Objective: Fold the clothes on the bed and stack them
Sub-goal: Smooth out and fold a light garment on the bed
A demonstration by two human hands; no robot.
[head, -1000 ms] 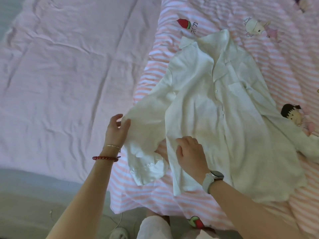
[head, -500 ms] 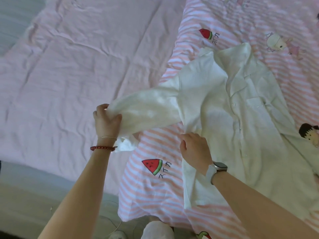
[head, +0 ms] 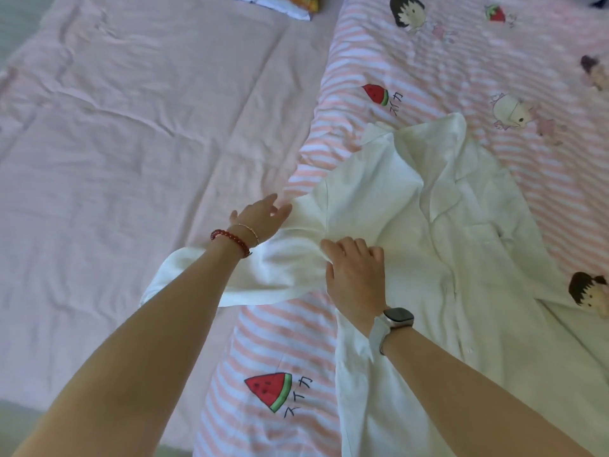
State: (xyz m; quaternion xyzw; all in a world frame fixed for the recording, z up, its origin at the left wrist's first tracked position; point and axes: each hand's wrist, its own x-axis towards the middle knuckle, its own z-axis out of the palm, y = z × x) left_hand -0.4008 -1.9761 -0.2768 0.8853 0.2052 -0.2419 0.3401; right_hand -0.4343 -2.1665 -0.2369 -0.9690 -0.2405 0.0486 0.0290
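Note:
A white collared shirt [head: 468, 252] lies front up on the pink striped quilt [head: 428, 61], collar pointing away from me. Its left sleeve [head: 273, 275] is stretched out sideways toward the plain pink sheet, partly hidden under my left forearm. My left hand [head: 263, 219] is flat with straight fingers at the shoulder end of that sleeve, touching the cloth. My right hand [head: 357, 275] presses down on the shirt where the sleeve meets the body, fingertips bunching the fabric there.
A plain pink sheet [head: 131, 159] covers the left half of the bed. Folded items [head: 280, 4] sit at the top edge. The quilt carries watermelon and cartoon prints. The bed's near edge runs along the bottom left.
My left hand has let go of the sleeve cuff and moved up to the shoulder with fingers spread. The sleeve now lies flat, pulled out sideways. My right hand stays at the armpit.

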